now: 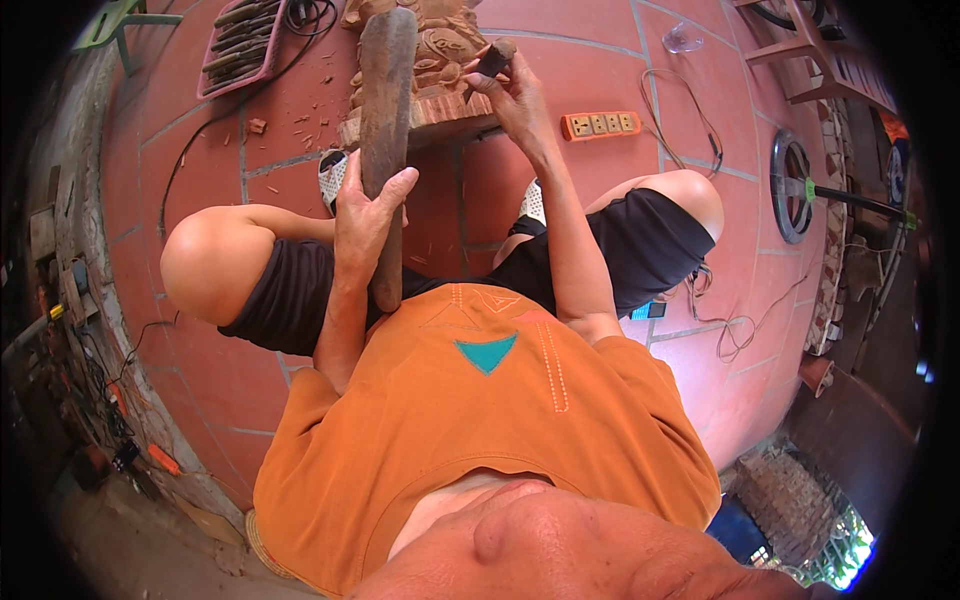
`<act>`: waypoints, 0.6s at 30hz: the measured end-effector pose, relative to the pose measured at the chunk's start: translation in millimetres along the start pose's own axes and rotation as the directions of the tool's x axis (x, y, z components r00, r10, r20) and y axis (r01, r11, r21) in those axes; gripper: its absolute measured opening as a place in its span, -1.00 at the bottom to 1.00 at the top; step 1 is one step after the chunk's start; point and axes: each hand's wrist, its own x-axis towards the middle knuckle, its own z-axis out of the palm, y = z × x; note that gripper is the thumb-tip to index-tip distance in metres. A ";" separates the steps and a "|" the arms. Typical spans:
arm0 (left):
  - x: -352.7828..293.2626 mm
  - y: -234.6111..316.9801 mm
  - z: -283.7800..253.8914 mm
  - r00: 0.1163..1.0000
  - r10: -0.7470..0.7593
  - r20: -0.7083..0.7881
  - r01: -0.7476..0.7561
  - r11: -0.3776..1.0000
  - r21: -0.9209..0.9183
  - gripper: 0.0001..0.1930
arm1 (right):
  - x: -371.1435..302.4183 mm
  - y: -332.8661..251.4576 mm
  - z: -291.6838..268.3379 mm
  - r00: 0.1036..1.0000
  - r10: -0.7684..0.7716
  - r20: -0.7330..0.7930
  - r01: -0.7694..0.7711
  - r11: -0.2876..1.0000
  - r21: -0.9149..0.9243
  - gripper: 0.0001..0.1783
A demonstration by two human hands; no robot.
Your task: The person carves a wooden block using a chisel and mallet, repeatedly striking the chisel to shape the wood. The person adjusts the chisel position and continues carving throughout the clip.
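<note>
My left hand (372,215) is closed around a long, worn wooden mallet (388,105), its broad end pointing away from me and its narrow end near my lap. Past it stands a carved wooden piece (445,50) with raised relief, resting on a thick block-like base between my feet. At the carving's right side, my right hand (520,105) pinches a short dark tool with a brownish end (496,58), probably a chisel. Its tip is hidden, so I cannot tell whether it touches the wood. The mallet is apart from this tool and covers part of the carving.
A pink tray (240,45) of several carving tools lies at the far left, near a black cable. Wood chips (257,126) dot the red tiles. On the right are an orange power strip (600,125), a looped cord, a plastic chair (825,60) and a wheel-like ring (790,188).
</note>
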 end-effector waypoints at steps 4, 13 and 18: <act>-0.2 0.9 0.0 1.000 0.010 0.006 -0.010 1.000 0.010 -0.62 | -5.7 -1.8 6.1 0.998 0.021 0.051 -0.018 0.998 -0.063 -0.59; -0.4 1.2 -1.0 1.000 0.005 -0.003 -0.005 1.000 0.020 -0.61 | -7.3 -16.5 -0.2 0.998 0.060 0.033 -0.066 0.969 0.238 -0.70; 0.2 0.6 -0.5 1.000 0.004 -0.001 -0.004 1.000 0.025 -0.61 | -5.5 -8.4 -2.3 0.999 0.053 -0.010 -0.049 0.975 0.217 -0.69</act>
